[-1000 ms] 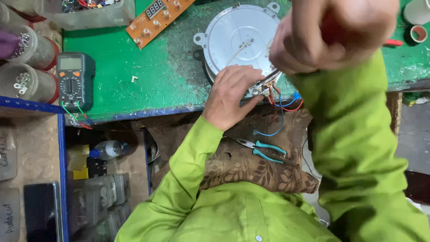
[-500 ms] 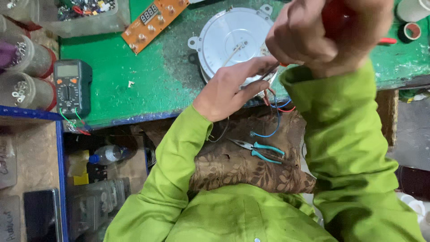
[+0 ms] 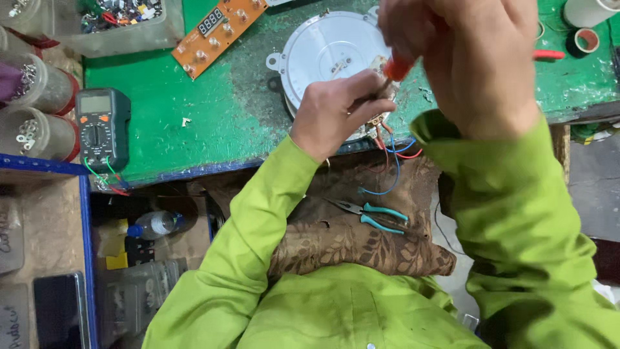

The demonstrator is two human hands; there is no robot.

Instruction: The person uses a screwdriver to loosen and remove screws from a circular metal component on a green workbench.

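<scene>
A round white motor disc [image 3: 323,48] lies on the green bench top [image 3: 194,123]. My left hand [image 3: 339,113] pinches a small terminal piece at the disc's near edge, where red and blue wires [image 3: 392,155] hang down over the bench edge. My right hand [image 3: 465,58] is closed around a red-handled screwdriver [image 3: 395,68]. The screwdriver's shaft points down-left toward my left fingertips, and its tip is hidden by those fingers. Both arms wear bright green sleeves.
Teal-handled pliers [image 3: 378,213] rest on the brown patterned cloth on my lap. On the bench are a multimeter [image 3: 100,126], an orange circuit board [image 3: 216,29], clear jars [image 3: 39,97], a parts tray [image 3: 119,19] and tape rolls [image 3: 584,39]. A bottle [image 3: 155,223] lies below the bench.
My left hand slid up from the wires and closed its fingers on the terminal piece. My right hand came in closer, bringing the screwdriver to the left fingertips.
</scene>
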